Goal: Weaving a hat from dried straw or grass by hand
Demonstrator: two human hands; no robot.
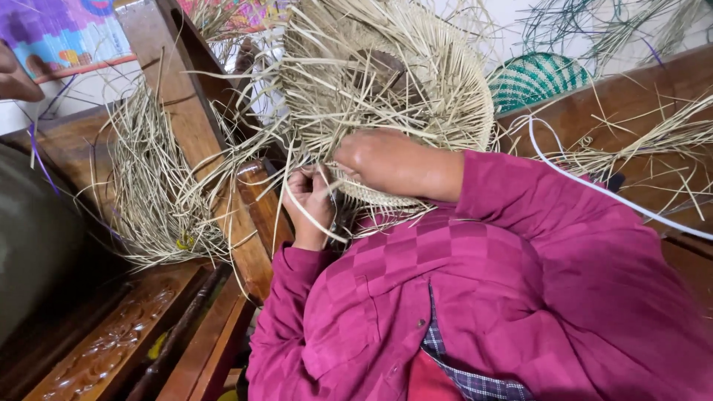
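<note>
Head view, centre frame: left hand (pixel 310 199) pinches pale straw strands; right hand (pixel 375 162) grips the basket (pixel 394 82) rim, upper centre; best to keep strands taut and the rim steady, I judge; basket round, half-woven, loose ends bristling; green basket (pixel 538 78) upper right; straw bundle (pixel 152 186) at left.

The person wears a magenta overshirt woven in a tone-on-tone checkerboard pattern of lighter and darker squares. Both sleeves are long and end at the wrist with a plain hemmed cuff. The front opens along a vertical placket with at least one small dark button visible. A seam outlines a patch pocket on the chest panel. Beneath the open lower front, a blue-and-white fine-checked garment shows, with a plain red layer beside it. The left hand (pixel 310 200) and right hand (pixel 380 160) are bare, without rings or gloves.
</note>
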